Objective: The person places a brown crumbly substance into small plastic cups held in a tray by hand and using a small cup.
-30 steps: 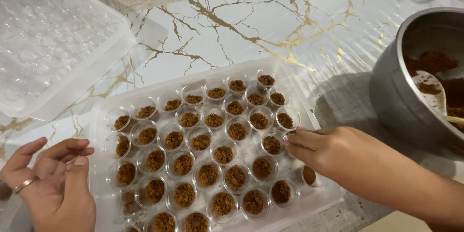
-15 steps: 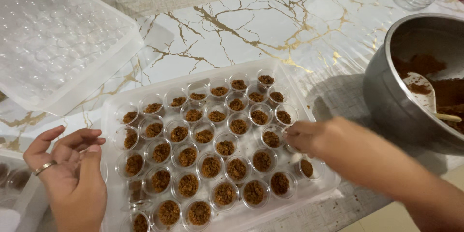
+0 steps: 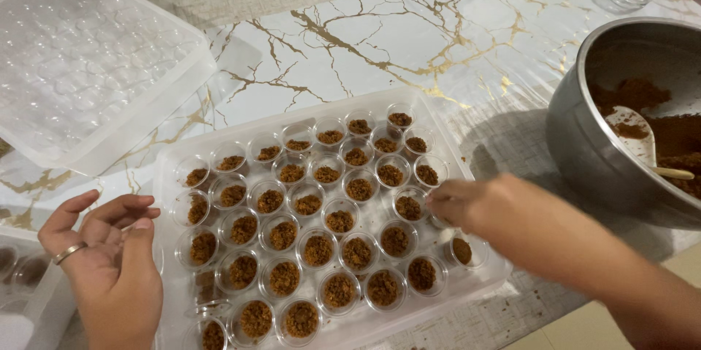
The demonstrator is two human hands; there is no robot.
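Since the earlier frame, the right hand has slid inward over the clear plastic tray of small crumb-filled cups; fingers together, grip probably empty. Left hand hovers loosely open beside the tray. A sleeve-drag could tip cups.

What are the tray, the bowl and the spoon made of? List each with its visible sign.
Tray: likely thin clear plastic; translucent, glossy walls.
Bowl: apparently steel; grey, brushed metallic sheen.
Spoon: white bowl looks plastic or ceramic, handle pale, possibly wood; unclear.
The right hand reaches over the tray's cups.
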